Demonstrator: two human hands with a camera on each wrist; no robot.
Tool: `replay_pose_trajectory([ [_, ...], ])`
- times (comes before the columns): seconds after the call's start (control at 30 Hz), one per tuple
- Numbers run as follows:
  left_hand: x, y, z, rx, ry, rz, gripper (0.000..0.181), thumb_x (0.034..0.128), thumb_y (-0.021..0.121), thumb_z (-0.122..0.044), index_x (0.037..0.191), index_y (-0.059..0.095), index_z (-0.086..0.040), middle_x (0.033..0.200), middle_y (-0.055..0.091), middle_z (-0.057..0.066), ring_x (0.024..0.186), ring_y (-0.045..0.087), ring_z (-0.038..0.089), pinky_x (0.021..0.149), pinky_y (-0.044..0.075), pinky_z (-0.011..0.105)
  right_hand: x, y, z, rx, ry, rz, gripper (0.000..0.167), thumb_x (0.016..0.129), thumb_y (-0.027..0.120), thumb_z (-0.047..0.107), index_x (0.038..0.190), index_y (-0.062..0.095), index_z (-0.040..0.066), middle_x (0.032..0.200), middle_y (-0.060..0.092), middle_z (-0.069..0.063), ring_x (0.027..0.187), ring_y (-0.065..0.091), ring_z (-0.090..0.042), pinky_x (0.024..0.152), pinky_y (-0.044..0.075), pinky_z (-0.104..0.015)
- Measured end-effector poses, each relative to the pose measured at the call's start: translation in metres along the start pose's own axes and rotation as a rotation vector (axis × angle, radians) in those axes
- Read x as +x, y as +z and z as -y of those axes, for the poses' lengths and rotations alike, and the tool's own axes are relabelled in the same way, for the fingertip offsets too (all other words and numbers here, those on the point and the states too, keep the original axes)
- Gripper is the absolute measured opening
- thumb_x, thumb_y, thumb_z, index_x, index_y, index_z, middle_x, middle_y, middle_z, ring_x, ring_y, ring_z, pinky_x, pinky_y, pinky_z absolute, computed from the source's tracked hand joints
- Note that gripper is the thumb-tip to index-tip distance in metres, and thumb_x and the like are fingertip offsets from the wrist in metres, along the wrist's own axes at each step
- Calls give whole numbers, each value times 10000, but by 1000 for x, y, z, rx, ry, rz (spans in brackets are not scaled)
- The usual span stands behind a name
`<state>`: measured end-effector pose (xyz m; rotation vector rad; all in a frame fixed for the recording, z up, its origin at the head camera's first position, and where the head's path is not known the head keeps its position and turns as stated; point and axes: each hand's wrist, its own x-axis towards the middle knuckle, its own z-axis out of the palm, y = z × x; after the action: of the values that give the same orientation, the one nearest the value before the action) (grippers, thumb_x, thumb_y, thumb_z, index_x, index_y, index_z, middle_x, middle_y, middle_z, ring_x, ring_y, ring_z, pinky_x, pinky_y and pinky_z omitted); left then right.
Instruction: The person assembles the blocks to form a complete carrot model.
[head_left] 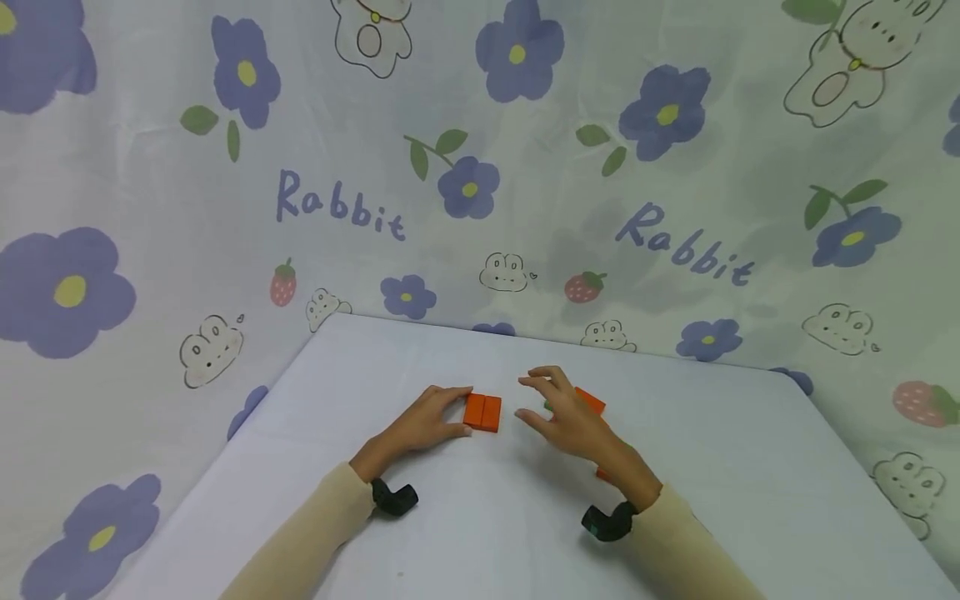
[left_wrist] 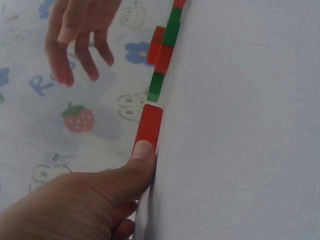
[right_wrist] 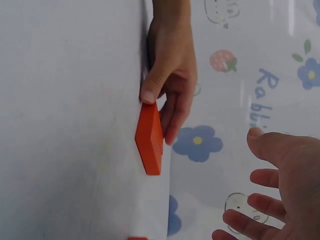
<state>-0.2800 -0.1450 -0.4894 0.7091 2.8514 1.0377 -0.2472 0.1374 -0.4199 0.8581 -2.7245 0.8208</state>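
Note:
Two orange rectangular blocks (head_left: 482,412) lie side by side on the white table, their long edges together. My left hand (head_left: 423,422) pinches the left one, thumb at its near end and a finger at its far end; the left wrist view shows the thumb (left_wrist: 144,150) against the block's red-orange side (left_wrist: 150,120). To the right, my right hand (head_left: 566,417) hovers above the table with fingers spread and relaxed, holding nothing. Under and behind it, more orange (head_left: 590,401) and green (left_wrist: 157,85) blocks lie partly hidden.
The white tabletop (head_left: 450,533) runs back to a hanging cloth (head_left: 442,250) printed with flowers, rabbits and strawberries. Another orange piece (head_left: 604,475) shows beside the right wrist. Each wrist wears a dark camera mount (head_left: 395,497).

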Motion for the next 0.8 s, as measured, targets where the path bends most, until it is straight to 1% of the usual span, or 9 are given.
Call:
replay_pose_trajectory([
  [0.1, -1, -1, -1, -1, 1, 2, 710, 860, 794, -336, 1479, 494, -158, 1448, 558, 34, 1273, 485, 231, 1116, 418, 462, -17, -19, -10, -7, 7, 13, 456, 936, 718, 275, 1351, 594, 132, 1319, 545, -75, 1125, 616, -260, 903, 582, -395],
  [0.17, -1, -2, -1, -3, 2, 2, 707, 863, 790, -335, 1480, 493, -155, 1447, 559, 33, 1271, 485, 230, 1116, 417, 458, -31, -32, -20, -11, 3, 19, 398, 932, 721, 222, 1304, 623, 121, 1213, 596, -47, 1028, 618, -228, 847, 590, -377],
  [0.27, -1, -3, -1, -1, 5, -3, 704, 867, 787, -337, 1479, 493, -153, 1444, 561, 32, 1271, 486, 229, 1116, 418, 459, -52, -48, -37, -21, -23, 36, 309, 917, 723, 121, 1218, 661, 85, 1068, 627, -5, 916, 595, -145, 743, 580, -296],
  [0.33, -1, -4, -1, 6, 4, -5, 705, 869, 785, -337, 1481, 490, -152, 1447, 560, 30, 1271, 487, 228, 1117, 419, 457, -64, -57, -46, -37, -48, 55, 265, 900, 727, 69, 1162, 684, 74, 1008, 627, 21, 860, 575, -80, 689, 559, -230],
  [0.4, -1, -5, 0, 15, 1, -7, 706, 868, 786, -335, 1482, 488, -155, 1451, 558, 27, 1276, 487, 228, 1120, 419, 455, -74, -63, -52, -42, -58, 94, 231, 899, 720, 49, 1127, 697, 72, 984, 621, 46, 840, 560, -36, 668, 541, -187],
  [0.47, 0, -5, 0, 11, 2, -10, 707, 866, 789, -323, 1481, 489, -148, 1454, 556, 35, 1277, 487, 235, 1121, 417, 461, -82, -68, -56, -28, -45, 152, 203, 905, 712, 53, 1106, 711, 83, 976, 623, 69, 839, 562, -17, 675, 545, -186],
  [0.63, 1, -3, 1, -3, 18, 0, 711, 872, 782, -328, 1487, 479, -141, 1454, 554, 45, 1270, 488, 237, 1117, 419, 461, -100, -72, -61, -26, 49, 322, 168, 914, 722, 163, 1082, 726, 154, 956, 620, 119, 864, 568, 7, 731, 557, -207],
  [0.7, 1, -1, 2, 2, 22, 2, 714, 872, 781, -338, 1488, 478, -144, 1451, 555, 42, 1268, 489, 233, 1114, 423, 457, -106, -71, -63, -42, 76, 359, 184, 890, 750, 187, 1071, 719, 178, 954, 607, 117, 866, 557, 7, 748, 557, -215],
  [0.8, 1, 1, 3, 6, 24, -7, 713, 864, 789, -336, 1481, 488, -142, 1446, 561, 41, 1264, 493, 232, 1109, 428, 458, -111, -67, -65, -47, 106, 379, 242, 858, 780, 181, 1085, 697, 163, 924, 571, 102, 829, 521, 1, 712, 532, -202],
])
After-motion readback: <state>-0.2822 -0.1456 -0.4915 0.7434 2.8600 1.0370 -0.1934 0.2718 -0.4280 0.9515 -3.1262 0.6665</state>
